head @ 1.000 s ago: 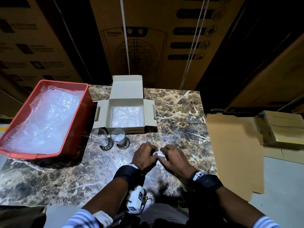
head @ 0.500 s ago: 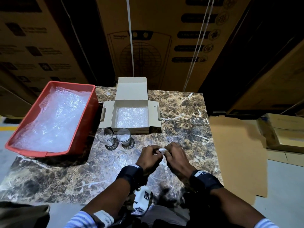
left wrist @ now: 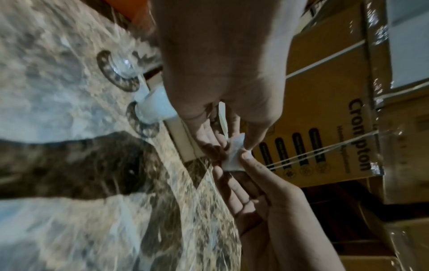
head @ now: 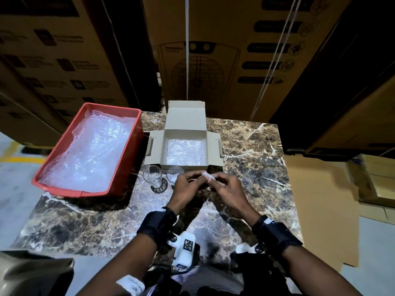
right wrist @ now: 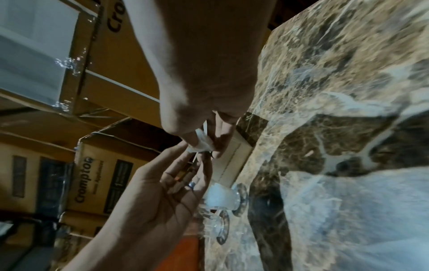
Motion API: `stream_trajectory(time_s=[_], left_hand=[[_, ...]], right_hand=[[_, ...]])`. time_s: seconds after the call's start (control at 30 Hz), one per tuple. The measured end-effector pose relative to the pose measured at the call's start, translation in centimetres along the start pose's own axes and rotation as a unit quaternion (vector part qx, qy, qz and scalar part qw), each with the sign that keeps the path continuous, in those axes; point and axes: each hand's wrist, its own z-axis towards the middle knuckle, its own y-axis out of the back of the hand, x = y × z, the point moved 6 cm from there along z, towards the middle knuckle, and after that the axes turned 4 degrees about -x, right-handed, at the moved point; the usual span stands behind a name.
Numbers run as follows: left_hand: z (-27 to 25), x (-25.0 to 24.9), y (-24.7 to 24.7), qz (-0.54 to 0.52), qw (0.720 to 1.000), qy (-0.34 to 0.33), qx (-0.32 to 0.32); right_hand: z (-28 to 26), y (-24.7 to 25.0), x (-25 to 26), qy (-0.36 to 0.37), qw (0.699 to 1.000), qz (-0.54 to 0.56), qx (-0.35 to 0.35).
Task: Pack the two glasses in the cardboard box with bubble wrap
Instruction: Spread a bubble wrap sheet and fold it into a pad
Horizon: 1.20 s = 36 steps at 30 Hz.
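Observation:
Two short stemmed glasses stand on the marble table just in front of the open cardboard box (head: 213, 162). The left glass (head: 152, 177) is in full view, while the right glass (head: 173, 174) is partly hidden behind my left hand (head: 192, 180). Both glasses have white wrap stuffed inside. A bubble wrap sheet (head: 184, 151) lines the box floor. My left hand and my right hand (head: 217, 180) pinch a small white piece of wrap (head: 207, 175) between them, held above the table near the box's front wall. The same piece (left wrist: 234, 155) shows between the fingertips in the left wrist view.
A red bin (head: 119, 180) full of bubble wrap (head: 92, 150) sits at the table's left, close to the glasses. Large printed cartons stand behind the table. Flat cardboard (head: 320, 199) and a carton (head: 376, 178) lie on the floor to the right.
Both hands have moved away from me toward the box front, still pinching the small white piece. My left hand now overlaps the right glass. The glasses and box have not moved.

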Motion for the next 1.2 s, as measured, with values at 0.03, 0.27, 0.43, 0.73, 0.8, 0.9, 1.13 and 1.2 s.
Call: stream_trajectory(time_s=[0.03, 0.27, 0.43, 0.73, 0.8, 0.9, 1.13, 1.2], left_hand=[[0.0, -0.4, 0.8, 0.010, 1.000, -0.011, 0.003], [-0.1, -2.0, 7.5, 0.268, 0.944, -0.150, -0.121], [1.5, 0.2, 9.2, 0.381, 0.915, -0.117, -0.063], [2.6, -0.5, 9.3, 0.381, 0.913, -0.142, -0.025], [2.7, -0.4, 9.6, 0.366, 0.918, -0.152, -0.025], [2.8, 0.0, 9.7, 0.357, 0.917, -0.176, -0.025], [2.4, -0.9, 9.9, 0.424, 0.880, -0.209, -0.053], [2.5, -1.0, 10.2, 0.436, 0.872, -0.214, -0.059]], right_hand=[[0.3, -0.4, 0.5, 0.011, 1.000, -0.007, 0.009], [4.7, -5.0, 1.0, 0.067, 0.975, -0.202, 0.067], [5.5, -9.8, 2.8, 0.143, 0.906, -0.366, 0.156], [6.5, -13.8, 2.7, 0.166, 0.764, -0.587, 0.209], [7.1, -13.9, 2.9, 0.148, 0.741, -0.619, 0.213], [7.7, -13.5, 2.8, 0.121, 0.712, -0.657, 0.216], [8.6, -14.9, 2.4, 0.092, 0.700, -0.667, 0.240], [9.1, -15.0, 2.3, 0.082, 0.702, -0.665, 0.239]])
